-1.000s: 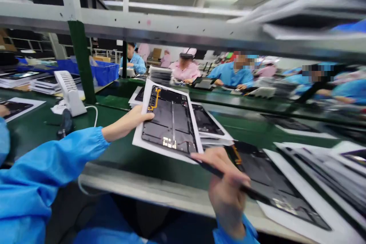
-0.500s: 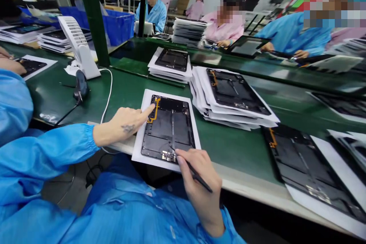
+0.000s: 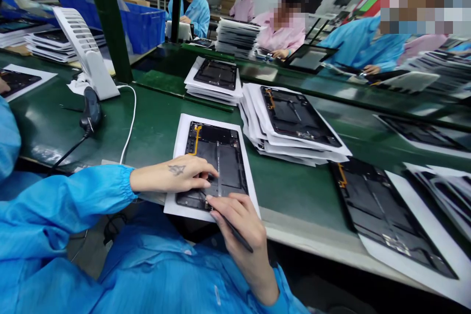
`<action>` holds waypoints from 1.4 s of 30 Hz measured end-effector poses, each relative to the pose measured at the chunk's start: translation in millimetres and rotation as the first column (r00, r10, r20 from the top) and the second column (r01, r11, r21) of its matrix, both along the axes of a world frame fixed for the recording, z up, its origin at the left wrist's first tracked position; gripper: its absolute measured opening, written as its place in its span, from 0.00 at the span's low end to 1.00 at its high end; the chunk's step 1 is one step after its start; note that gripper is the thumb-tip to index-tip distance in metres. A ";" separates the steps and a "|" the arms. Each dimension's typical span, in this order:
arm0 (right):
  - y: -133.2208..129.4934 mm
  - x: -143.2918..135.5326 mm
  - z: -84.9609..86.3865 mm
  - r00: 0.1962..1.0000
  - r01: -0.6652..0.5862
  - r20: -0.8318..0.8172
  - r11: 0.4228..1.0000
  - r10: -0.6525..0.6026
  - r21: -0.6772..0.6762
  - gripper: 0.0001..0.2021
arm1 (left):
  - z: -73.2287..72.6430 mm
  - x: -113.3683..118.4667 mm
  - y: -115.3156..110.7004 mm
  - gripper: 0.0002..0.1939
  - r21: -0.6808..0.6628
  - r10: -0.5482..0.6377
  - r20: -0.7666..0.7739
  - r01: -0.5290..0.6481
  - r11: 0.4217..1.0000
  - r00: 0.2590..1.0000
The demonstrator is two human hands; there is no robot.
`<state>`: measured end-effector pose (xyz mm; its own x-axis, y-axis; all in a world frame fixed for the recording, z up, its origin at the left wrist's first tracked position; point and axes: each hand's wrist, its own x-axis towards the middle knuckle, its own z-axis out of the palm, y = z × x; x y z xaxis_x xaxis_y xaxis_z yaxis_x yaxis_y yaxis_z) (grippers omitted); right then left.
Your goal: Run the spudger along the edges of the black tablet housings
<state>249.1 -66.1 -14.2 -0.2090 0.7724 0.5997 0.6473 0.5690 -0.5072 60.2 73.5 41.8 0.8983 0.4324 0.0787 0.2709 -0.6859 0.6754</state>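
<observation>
A black tablet housing (image 3: 231,167) with an orange flex cable (image 3: 197,140) lies on white paper (image 3: 179,135) at the green table's front edge. Over the housing's lower half is my left hand (image 3: 187,172), fingers bent and thumb apart; nothing shows in it. My right hand (image 3: 245,228) grips a thin black tool (image 3: 239,236) like a pen, its tip by the lower edge of the housing. The fingers partly cover the small parts there.
Stacks of housings on paper (image 3: 298,117) stand behind and to the right. At left are a white stand (image 3: 86,54), a dark corded tool (image 3: 90,110) and a white cable (image 3: 131,117). Co-workers sit across the table; a blue-sleeved person is at far left.
My left hand has moved from the orange cable down to the lower middle of the housing, near my right hand. My right hand still holds the tool. The view has shifted slightly.
</observation>
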 end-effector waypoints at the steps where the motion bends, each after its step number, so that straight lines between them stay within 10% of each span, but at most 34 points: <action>1: -0.4 0.2 0.0 1.000 -0.003 0.005 1.000 0.004 -0.005 0.17 | 1.9 1.9 1.3 0.11 -0.033 -0.015 -0.011 0.014 0.999 1.000; 13: -4.2 -1.2 10.8 0.995 0.047 -0.092 0.998 -0.044 0.029 0.14 | 9.3 -26.2 -15.6 0.08 0.005 0.146 0.027 -0.146 0.989 0.989; 23: 23.3 -44.8 11.7 0.983 0.004 0.182 0.998 -0.015 0.063 0.11 | -14.9 -35.0 -60.4 0.08 -0.253 0.433 0.140 -0.390 0.885 0.891; 29: 31.6 -47.4 5.4 0.999 -0.040 0.029 0.998 0.041 -0.046 0.11 | -25.6 -46.8 -64.5 0.07 -0.210 0.553 0.257 -0.513 0.832 0.792; 42: 32.3 -47.6 6.9 1.000 -0.002 0.010 0.998 0.003 -0.056 0.12 | -39.2 -46.2 -73.2 0.05 -0.124 0.546 0.369 -0.543 0.831 0.752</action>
